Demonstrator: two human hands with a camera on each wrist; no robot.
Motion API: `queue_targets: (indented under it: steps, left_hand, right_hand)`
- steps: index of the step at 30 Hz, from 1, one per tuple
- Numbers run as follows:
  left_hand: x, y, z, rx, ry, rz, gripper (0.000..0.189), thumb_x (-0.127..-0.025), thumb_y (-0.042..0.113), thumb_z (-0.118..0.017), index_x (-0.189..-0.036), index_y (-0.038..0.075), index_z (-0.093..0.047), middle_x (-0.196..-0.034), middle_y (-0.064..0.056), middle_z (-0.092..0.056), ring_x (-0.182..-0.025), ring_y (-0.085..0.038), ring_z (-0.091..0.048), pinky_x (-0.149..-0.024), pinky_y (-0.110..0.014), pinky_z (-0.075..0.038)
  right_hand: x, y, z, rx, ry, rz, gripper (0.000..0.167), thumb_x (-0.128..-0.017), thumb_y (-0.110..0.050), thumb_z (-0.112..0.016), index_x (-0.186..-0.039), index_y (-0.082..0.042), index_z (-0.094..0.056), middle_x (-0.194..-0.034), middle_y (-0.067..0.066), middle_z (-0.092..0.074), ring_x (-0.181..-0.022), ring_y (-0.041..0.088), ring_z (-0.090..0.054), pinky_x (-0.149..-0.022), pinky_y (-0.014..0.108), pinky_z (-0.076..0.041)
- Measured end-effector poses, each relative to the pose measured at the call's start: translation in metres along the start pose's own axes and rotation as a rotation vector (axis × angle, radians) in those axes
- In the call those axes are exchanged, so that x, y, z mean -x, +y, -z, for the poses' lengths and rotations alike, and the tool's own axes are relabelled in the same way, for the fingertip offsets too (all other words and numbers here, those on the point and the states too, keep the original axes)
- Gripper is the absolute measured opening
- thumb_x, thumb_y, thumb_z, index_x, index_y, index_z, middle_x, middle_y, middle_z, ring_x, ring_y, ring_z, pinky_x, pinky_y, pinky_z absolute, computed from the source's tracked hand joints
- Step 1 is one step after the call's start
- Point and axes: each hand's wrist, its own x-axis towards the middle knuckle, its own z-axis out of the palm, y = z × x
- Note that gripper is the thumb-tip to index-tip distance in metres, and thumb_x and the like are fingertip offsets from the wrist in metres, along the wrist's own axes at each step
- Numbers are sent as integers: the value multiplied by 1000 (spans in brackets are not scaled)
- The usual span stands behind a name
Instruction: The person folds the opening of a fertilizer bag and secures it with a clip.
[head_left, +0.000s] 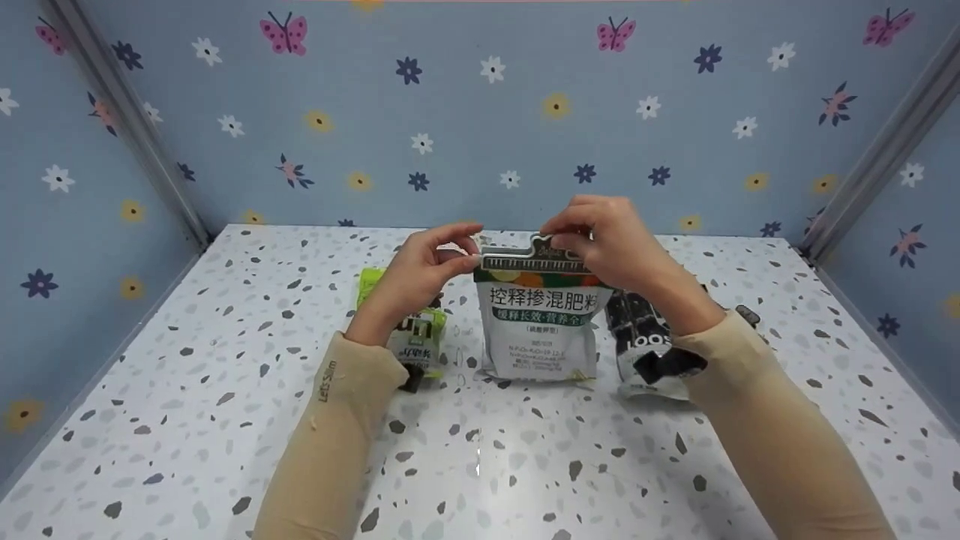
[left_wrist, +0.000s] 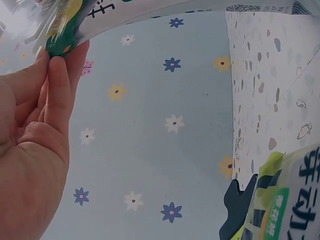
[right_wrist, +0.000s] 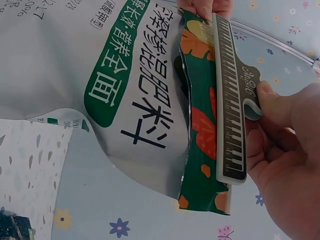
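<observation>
Fertilizer bag (head_left: 540,330): white body w/ Chinese lettering, green top band w/ orange & yellow motifs; upright on tabletop, ctr. of head view, btwn the hands, well apart from rear wall.
Piano-keyboard clip (right_wrist: 231,100): dark face, pale rim, tab w/ "Music" lettering; lies along bag's top edge. One bag corner projects past its near end (R-wrist view).
L hand (head_left: 420,270): thumb & fingertips pinching bag's upper L corner, just beside clip's L end.
R hand (head_left: 619,244): thumb & index pinching clip's tab; other fingers bent, partly hidden.
Green pouch (head_left: 427,337): L of bag, apart from it; partly covered by L hand & wrist.
Dark notched piece (left_wrist: 235,205): at green pouch's edge, L-wrist view; exact kind can't be told.
Black pouch (head_left: 634,322): R of bag, large white letters, pale lower part; partly hidden by R forearm.
Sleeves (head_left: 322,442): beige, both arms; "Let's Slim" printed on L.
Tabletop (head_left: 525,465): white, terrazzo-type grey flecks.
Rear wall (head_left: 480,112): lt. blue, flowers & pink butterflies.
</observation>
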Motion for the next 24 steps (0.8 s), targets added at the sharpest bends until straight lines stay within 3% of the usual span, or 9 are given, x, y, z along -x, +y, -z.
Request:
queue_targets:
  steps: [4,10,18,24]
  left_hand:
    - [1,-1,1,2,-3,3,52,-98,7,-64,-147,13,-48,-118,-9,-54,-104,-19,-67,-86,-33,-48]
    - [0,-2,3,45,-6,-15,50,-97,1,-61,-145,10,-51,-121,-11,-54,-98,-26,-69,-97,-36,-50]
    - [0,-2,2,55,-16,-26,45,-97,-2,-60,-141,7,-55,-118,-12,-56,-98,-28,-70,-94,-36,-52]
    - [0,-1,3,41,-18,-32,42,-97,-3,-59,-138,6,-58,-117,-13,-58,-100,-27,-70,-91,-37,-54]
  right_hand:
    - [0,1,-4,-11,-33,-10,15,-89,2,-70,-102,-3,-76,-91,7,-67,-80,18,-60,-68,31,-53]
    - [-1,-1,-8,-21,-38,-12,15,-89,1,-71,-102,-3,-76,-90,6,-67,-79,18,-60,-69,31,-52]
    - [0,-2,-5,-26,-71,-22,15,-90,1,-70,-103,-4,-76,-92,5,-67,-82,18,-61,-70,32,-53]
    - [2,0,-5,-9,-43,17,14,-89,2,-70,-101,-3,-77,-90,6,-67,-79,18,-60,-67,33,-51]
